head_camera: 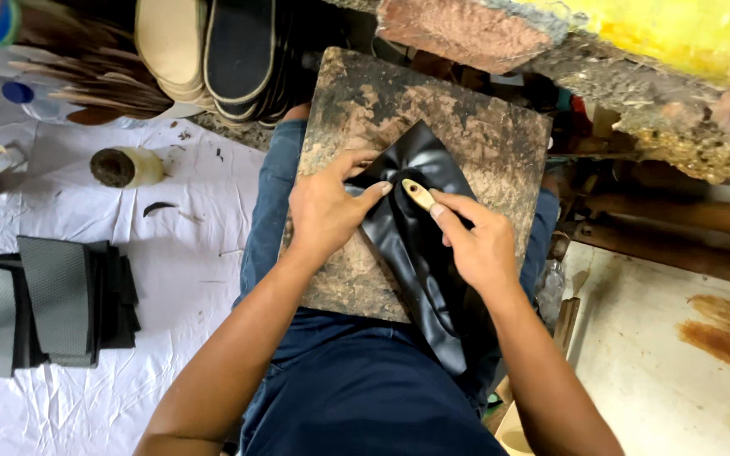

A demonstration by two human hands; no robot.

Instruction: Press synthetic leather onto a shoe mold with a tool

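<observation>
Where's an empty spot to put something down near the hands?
The white cloth is bare between the grey stack and the leg. The board is bare along its top edge. It is crowded where both hands, left and right, press the black sheet with a small tool.

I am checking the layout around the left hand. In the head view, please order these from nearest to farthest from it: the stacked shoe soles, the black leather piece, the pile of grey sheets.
1. Black leather piece: under the left hand.
2. Stacked shoe soles: above, top edge.
3. Pile of grey sheets: far left, on the white cloth.
</observation>
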